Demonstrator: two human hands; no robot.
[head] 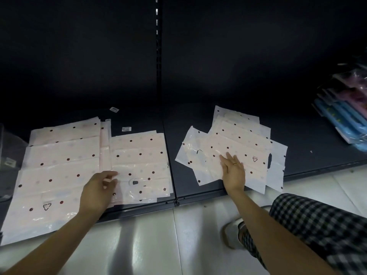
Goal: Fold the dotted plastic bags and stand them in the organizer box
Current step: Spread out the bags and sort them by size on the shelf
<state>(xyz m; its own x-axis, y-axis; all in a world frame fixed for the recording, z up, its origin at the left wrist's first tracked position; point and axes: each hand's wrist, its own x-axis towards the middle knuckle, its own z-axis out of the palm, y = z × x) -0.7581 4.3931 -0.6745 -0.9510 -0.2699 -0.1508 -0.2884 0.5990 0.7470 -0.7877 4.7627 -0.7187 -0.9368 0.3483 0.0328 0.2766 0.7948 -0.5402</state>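
Pale pink plastic bags with dark dots lie flat on a low dark shelf (198, 120). A large overlapping spread of bags (59, 171) covers the left side, and a looser pile of bags (238, 139) lies on the right. My left hand (99, 190) rests on the left spread near a bag's cut-out handle (134, 182), fingers loosely curled, holding nothing that I can make out. My right hand (233, 171) lies flat with straight fingers on the right pile. No organizer box is clearly in view.
A clear plastic container edge (2, 139) shows at the far left. Blue and pink packaged goods (345, 116) lean at the far right of the shelf. Two small price labels (126, 129) lie on the shelf. White tiled floor (158, 245) and my checked trouser leg (317, 231) are below.
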